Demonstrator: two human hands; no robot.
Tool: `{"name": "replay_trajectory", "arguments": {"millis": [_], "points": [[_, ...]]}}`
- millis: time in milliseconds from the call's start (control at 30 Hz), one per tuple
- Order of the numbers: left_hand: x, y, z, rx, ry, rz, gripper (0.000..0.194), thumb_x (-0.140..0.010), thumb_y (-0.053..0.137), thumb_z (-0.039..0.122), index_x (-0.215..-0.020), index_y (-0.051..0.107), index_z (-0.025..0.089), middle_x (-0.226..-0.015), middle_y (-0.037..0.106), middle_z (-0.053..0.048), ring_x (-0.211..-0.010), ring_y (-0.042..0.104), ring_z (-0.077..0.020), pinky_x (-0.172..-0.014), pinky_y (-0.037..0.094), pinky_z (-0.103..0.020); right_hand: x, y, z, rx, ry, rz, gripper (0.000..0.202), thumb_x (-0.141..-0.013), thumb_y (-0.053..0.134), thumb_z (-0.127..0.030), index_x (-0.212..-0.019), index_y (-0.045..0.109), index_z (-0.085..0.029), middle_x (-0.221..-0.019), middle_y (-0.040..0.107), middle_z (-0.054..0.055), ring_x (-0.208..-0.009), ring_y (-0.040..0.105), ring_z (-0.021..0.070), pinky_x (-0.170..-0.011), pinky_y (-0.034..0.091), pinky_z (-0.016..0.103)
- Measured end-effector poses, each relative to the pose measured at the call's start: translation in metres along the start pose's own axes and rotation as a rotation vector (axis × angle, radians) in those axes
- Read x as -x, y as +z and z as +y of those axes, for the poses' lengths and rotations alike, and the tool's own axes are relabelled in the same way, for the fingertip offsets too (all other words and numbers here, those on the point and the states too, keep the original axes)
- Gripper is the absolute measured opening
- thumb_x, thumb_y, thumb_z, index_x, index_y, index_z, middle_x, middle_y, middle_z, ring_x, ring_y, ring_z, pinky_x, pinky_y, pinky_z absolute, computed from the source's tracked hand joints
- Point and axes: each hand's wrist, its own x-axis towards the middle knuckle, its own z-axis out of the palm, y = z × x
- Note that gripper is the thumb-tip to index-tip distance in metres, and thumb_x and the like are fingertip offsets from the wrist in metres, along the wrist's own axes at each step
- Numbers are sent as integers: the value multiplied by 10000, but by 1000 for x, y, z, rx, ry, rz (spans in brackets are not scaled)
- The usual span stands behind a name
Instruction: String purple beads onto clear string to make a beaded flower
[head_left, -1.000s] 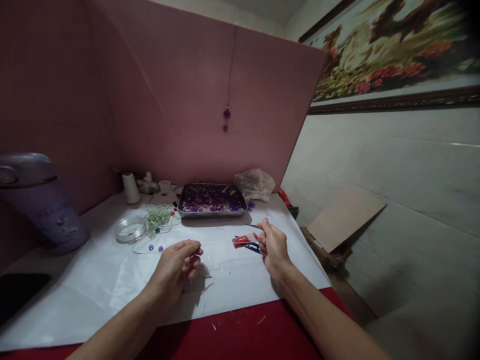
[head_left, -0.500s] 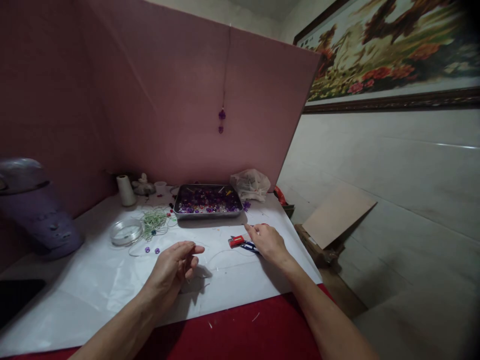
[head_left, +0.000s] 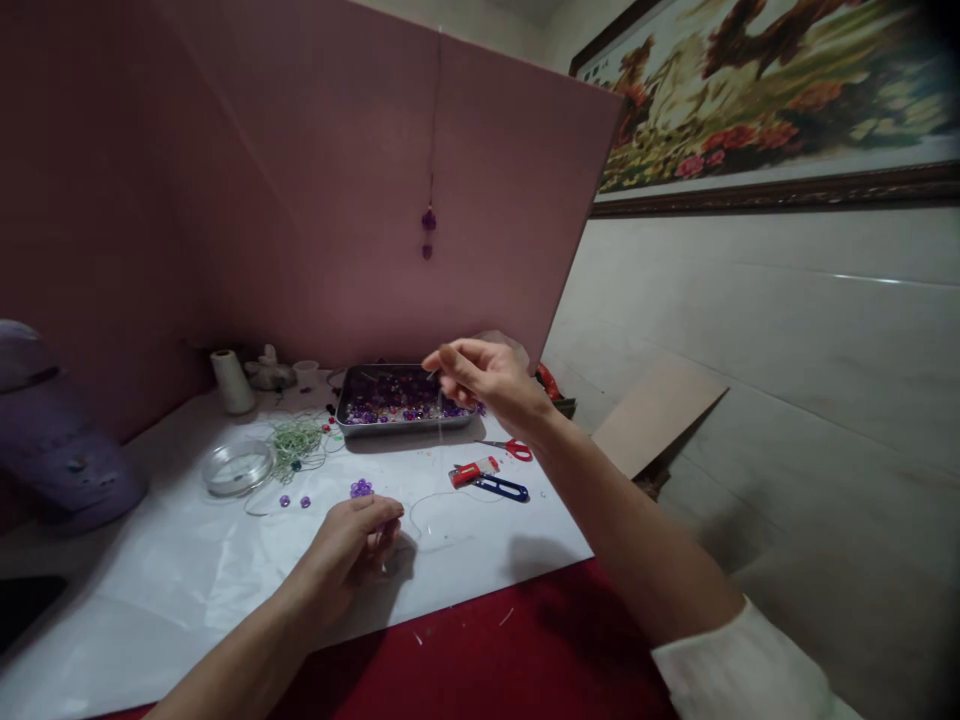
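Note:
My left hand (head_left: 358,542) is low over the white sheet, its thumb and fingers closed. A small flower-shaped cluster of purple beads (head_left: 361,488) shows just above its knuckles; the fingers hide the rest. My right hand (head_left: 486,382) is raised in front of the bead tray (head_left: 405,431), fingertips pinched together. From that pinch a thin pale thread (head_left: 441,418) hangs down, faint against the tray. Two loose purple beads (head_left: 295,501) lie to the left of my left hand. A long thread also curves across the sheet between the hands.
Right of centre lie red-handled scissors (head_left: 517,450), a red lighter (head_left: 472,471) and blue thread snips (head_left: 504,487). At left are a clear round dish (head_left: 238,466), tangled green cord (head_left: 296,445), a thread spool (head_left: 233,382) and a purple tumbler (head_left: 71,450). A beaded strand (head_left: 428,220) hangs on the pink panel.
My right hand has lifted from beside the lighter and snips, up and left to the tray, uncovering the scissors. My left fingers have closed, and the purple bead cluster has come into sight.

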Motion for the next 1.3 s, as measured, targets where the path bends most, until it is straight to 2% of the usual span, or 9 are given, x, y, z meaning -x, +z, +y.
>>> {"name": "replay_trajectory", "arguments": {"millis": [200, 333, 400, 467, 567, 733, 867, 1067, 1300], "points": [[8, 7, 4, 33, -216, -218, 176, -691, 619, 245, -573, 578, 122, -447, 487, 20, -319, 334, -34, -294, 134, -143, -31, 37, 31, 61, 67, -227, 302, -912, 391, -357, -895, 618, -159, -752, 572, 6, -636, 527, 83, -551, 403, 193], [9, 8, 7, 93, -237, -247, 160, -702, 624, 240, -605, 570, 125, -533, 509, 20, -352, 358, -24, -291, 145, -125, 17, 36, 44, 535, -85, 79, 87, -807, 569, -209, -833, 640, -165, -896, 606, 43, -831, 552, 141, -696, 404, 243], [8, 7, 8, 107, -222, -246, 195, -733, 597, 254, -588, 562, 129, -489, 482, 31, -327, 318, -18, -283, 143, -124, 55, 32, 47, 515, 84, 124, 284, -857, 478, -258, -628, 608, -154, -619, 579, 18, -603, 551, 119, -575, 395, 228], [8, 6, 9, 118, -220, -259, 237, -760, 566, 273, -571, 560, 131, -430, 442, 43, -295, 259, -14, -272, 142, -128, 91, 33, 52, 348, 419, -44, 335, -831, 459, -243, -530, 572, -149, -448, 509, -12, -401, 492, 90, -430, 344, 197], [7, 6, 9, 169, -213, -270, 229, -762, 563, 259, -572, 565, 132, -442, 453, 39, -286, 246, -11, -262, 150, -128, 125, 45, 65, 0, 761, -165, 215, -800, 436, -226, -714, 613, -139, -451, 529, -34, -291, 428, 62, -324, 279, 159], [6, 6, 9, 197, -182, -228, 197, -742, 588, 228, -575, 569, 124, -482, 488, 29, -295, 282, -7, -260, 156, -118, 135, 70, 84, -269, 686, 49, 518, -800, 463, -287, -1277, 391, -101, -489, 533, -68, -277, 399, 56, -300, 291, 147], [6, 6, 10, 125, -157, -220, 227, -742, 591, 253, -558, 563, 125, -460, 477, 32, -302, 283, -14, -268, 165, -123, 130, 72, 84, -250, 616, 145, 675, -787, 509, -251, -1396, 225, -190, -647, 515, -56, -351, 397, 46, -329, 303, 156], [8, 7, 6, 5, -67, -238, 267, -746, 593, 319, -552, 552, 140, -391, 432, 43, -319, 308, -39, -309, 186, -145, 113, 59, 84, 124, 341, 165, 255, -680, 624, -125, -922, 670, -195, -1042, 522, 46, -635, 511, 69, -600, 439, 215], [5, 10, 3, -196, 116, -110, 241, -691, 657, 373, -611, 581, 159, -349, 407, 70, -292, 256, -41, -312, 138, -165, 108, 53, 93, -68, 449, 71, 165, -796, 505, -274, -763, 587, -135, -537, 568, -33, -364, 434, 50, -380, 341, 157]]}}
